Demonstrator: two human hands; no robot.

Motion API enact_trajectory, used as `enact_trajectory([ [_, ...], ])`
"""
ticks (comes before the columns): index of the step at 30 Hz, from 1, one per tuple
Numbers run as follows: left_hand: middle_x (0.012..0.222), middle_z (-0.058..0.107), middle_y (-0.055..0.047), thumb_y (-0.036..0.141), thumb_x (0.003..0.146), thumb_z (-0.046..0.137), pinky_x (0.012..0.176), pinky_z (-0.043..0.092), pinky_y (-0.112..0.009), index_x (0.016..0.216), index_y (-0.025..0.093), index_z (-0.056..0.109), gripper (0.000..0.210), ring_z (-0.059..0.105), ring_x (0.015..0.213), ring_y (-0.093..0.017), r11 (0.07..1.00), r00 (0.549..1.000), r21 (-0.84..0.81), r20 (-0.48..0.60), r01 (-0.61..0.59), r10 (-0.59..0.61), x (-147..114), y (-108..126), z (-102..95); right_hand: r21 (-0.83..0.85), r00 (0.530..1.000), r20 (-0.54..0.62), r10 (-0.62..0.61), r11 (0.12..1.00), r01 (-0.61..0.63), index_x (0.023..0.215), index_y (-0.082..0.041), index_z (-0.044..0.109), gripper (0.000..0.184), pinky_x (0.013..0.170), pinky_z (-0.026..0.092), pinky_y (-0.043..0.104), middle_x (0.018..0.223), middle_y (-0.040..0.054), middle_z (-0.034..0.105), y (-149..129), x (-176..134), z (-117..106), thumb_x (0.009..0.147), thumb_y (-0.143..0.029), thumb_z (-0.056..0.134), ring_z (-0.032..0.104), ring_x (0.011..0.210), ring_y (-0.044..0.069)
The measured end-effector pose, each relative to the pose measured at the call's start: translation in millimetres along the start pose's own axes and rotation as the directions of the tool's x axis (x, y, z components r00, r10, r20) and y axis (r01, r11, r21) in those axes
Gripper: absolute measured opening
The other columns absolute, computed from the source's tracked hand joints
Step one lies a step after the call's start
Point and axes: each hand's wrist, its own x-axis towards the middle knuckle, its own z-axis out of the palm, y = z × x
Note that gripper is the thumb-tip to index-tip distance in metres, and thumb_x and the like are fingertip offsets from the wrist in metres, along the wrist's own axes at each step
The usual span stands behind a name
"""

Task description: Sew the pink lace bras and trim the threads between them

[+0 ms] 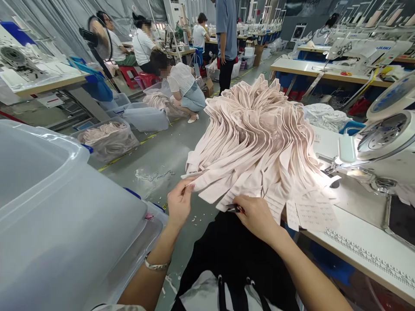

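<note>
Pale garments (256,138) lie beyond left fingers (187,193) clamped on an edge (200,182) and right fingers (244,201) curled around a dark tool (239,208).

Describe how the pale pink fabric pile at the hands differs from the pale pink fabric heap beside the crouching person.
The pale pink fabric pile overhangs a white table; the pale pink heap sits low, near the grey floor. The pile looks larger than the heap. The left hand pinches the pile, not the heap. Both look layered and similarly coloured.
</note>
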Motion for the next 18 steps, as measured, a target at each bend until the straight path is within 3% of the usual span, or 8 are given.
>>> enact_trajectory([
  [3, 0.103, 0.074, -0.005, 0.028, 0.088, 0.058, 0.094, 0.044, -0.033, 0.092, 0.025, 0.075, 0.018, 0.064, 0.101, -0.024, 0.986, 0.979, 0.082, 0.153, -0.146, 0.132, 3.9, 7.0, -3.0, 0.120, 0.984, -0.180, -0.011, 0.992, 0.033, 0.081, -0.018, 0.060, 0.019, 0.056, 0.033, 0.020, 0.069, -0.0010, 0.064, 1.1, -1.3, 0.7, 0.073, -0.005, 0.049, 0.057, 0.060, 0.011],
  [5, 0.098, 0.075, -0.005, 0.028, 0.088, 0.058, 0.092, 0.046, -0.033, 0.089, 0.025, 0.076, 0.018, 0.066, 0.097, -0.024, 0.989, 0.955, 0.070, 0.278, -0.127, 0.103, 3.1, 7.9, -2.1, 0.148, 0.966, -0.257, -0.008, 0.988, 0.047, 0.088, -0.018, 0.060, 0.022, 0.056, 0.034, 0.020, 0.067, -0.0015, 0.063, 0.9, 0.0, 2.1, 0.073, -0.006, 0.049, 0.055, 0.057, 0.010],
  [8, 0.090, 0.075, -0.004, 0.032, 0.086, 0.062, 0.083, 0.049, -0.030, 0.085, 0.023, 0.075, 0.016, 0.067, 0.086, -0.021, 0.999, 0.965, 0.009, 0.257, 0.049, -0.050, -2.1, 5.5, 2.2, 0.128, 0.959, -0.281, -0.023, 0.990, 0.062, 0.100, -0.018, 0.060, 0.029, 0.055, 0.034, 0.020, 0.065, -0.0025, 0.061, -1.5, 4.2, 4.3, 0.074, -0.009, 0.049, 0.054, 0.054, 0.010],
  [10, 0.077, 0.071, -0.002, 0.035, 0.083, 0.066, 0.073, 0.051, -0.027, 0.077, 0.021, 0.069, 0.016, 0.063, 0.072, -0.017, 0.950, 0.963, -0.196, 0.168, 0.241, -0.210, -5.5, 4.7, 6.6, 0.119, 0.962, -0.273, 0.002, 0.992, 0.032, 0.101, -0.018, 0.059, 0.022, 0.055, 0.034, 0.020, 0.064, -0.0027, 0.060, -4.7, 7.7, 5.1, 0.080, -0.016, 0.051, 0.054, 0.054, 0.011],
  [12, 0.072, 0.068, 0.000, 0.034, 0.082, 0.068, 0.070, 0.052, -0.026, 0.071, 0.019, 0.062, 0.020, 0.062, 0.067, -0.014, 0.770, 0.912, -0.493, 0.158, 0.405, -0.378, -6.3, 7.1, 11.4, 0.089, 0.966, -0.252, 0.062, 0.995, -0.041, 0.097, -0.018, 0.059, 0.018, 0.053, 0.032, 0.021, 0.067, -0.0013, 0.061, -8.7, 11.7, 5.6, 0.087, -0.031, 0.053, 0.056, 0.057, 0.012],
  [14, 0.085, 0.071, -0.002, 0.029, 0.084, 0.065, 0.079, 0.055, -0.031, 0.076, 0.018, 0.060, 0.014, 0.066, 0.081, -0.016, 0.525, 0.842, -0.695, 0.225, 0.491, -0.490, -4.5, 12.6, 15.9, 0.020, 0.968, -0.226, 0.112, 0.994, -0.110, 0.095, -0.018, 0.059, 0.025, 0.051, 0.029, 0.023, 0.076, 0.0009, 0.063, -13.0, 15.5, 6.2, 0.091, -0.040, 0.049, 0.057, 0.061, 0.013],
  [16, 0.104, 0.071, -0.006, 0.022, 0.090, 0.055, 0.089, 0.055, -0.037, 0.092, 0.018, 0.063, 0.009, 0.066, 0.099, -0.020, 0.338, 0.774, -0.769, 0.300, 0.542, -0.558, -1.9, 19.4, 19.9, -0.058, 0.972, -0.202, 0.121, 0.989, -0.135, 0.096, -0.018, 0.060, 0.027, 0.051, 0.026, 0.024, 0.084, 0.0022, 0.065, -17.5, 18.5, 7.5, 0.095, -0.039, 0.043, 0.059, 0.065, 0.014],
  [18, 0.115, 0.069, -0.008, 0.020, 0.095, 0.045, 0.096, 0.053, -0.040, 0.110, 0.017, 0.063, 0.024, 0.063, 0.111, -0.021, 0.219, 0.725, -0.792, 0.358, 0.570, -0.589, -0.5, 24.5, 23.3, -0.106, 0.974, -0.194, 0.115, 0.985, -0.137, 0.100, -0.018, 0.060, 0.027, 0.052, 0.025, 0.026, 0.089, 0.0026, 0.066, -22.0, 20.6, 9.4, 0.096, -0.037, 0.041, 0.061, 0.069, 0.014],
])
